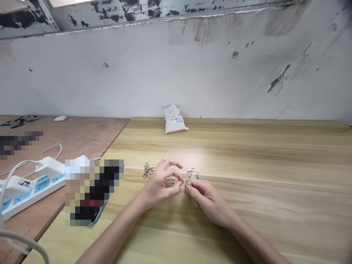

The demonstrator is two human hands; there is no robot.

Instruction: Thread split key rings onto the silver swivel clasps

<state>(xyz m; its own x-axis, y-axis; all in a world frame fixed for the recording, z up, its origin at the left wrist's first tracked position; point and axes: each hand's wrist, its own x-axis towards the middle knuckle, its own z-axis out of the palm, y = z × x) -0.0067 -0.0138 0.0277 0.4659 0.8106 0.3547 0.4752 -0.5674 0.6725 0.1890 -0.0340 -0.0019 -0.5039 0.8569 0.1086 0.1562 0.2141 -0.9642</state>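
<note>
Over the wooden table, my left hand (161, 183) pinches thumb and index finger together at a small metal key ring (185, 183), its other fingers raised and curved. My right hand (206, 200) meets it from the other side, thumb and index finger closed on the same ring; fingers partly hide it. Left of my left hand lies a small heap of silver swivel clasps (147, 169). Several metal rings (172, 179) show behind the left fingers. Just beyond my right hand are more clasps with rings (190, 171).
A white printed packet (175, 121) sits at the back against the wall (137, 73). To the left lies a blurred-out phone-like object (100, 190). A white power strip (38, 190) with plugs and cables is on the adjoining brown table (90, 137).
</note>
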